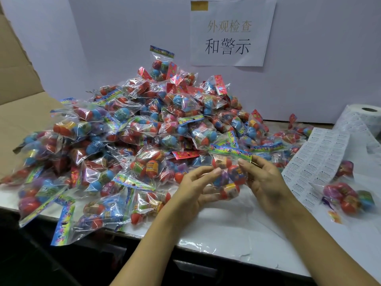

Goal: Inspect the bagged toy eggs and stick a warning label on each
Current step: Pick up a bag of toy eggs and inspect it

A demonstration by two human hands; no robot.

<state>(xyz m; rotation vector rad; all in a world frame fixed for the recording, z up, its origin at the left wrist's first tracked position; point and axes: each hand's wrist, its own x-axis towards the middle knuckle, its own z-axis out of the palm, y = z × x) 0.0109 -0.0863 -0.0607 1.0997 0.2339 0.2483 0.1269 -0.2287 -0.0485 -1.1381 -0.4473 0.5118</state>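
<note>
views: one, worn on my head | faces: forward and down over the table (237, 230) toward the wall (309, 69) | range: close, my forearms enter from the bottom edge | lens: wide-angle | shared views: none

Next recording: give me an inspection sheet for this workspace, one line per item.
Surface: white table, bare patch near the front edge.
Job's things: big pile of bagged eggs; label sheet unrolled from the label roll.
Clutter: two bags lying on the label sheet.
Grippers: left hand and right hand together hold one bag over the table.
Cables: nothing seen.
Surroundings: paper sign on the wall; cardboard at left.
</note>
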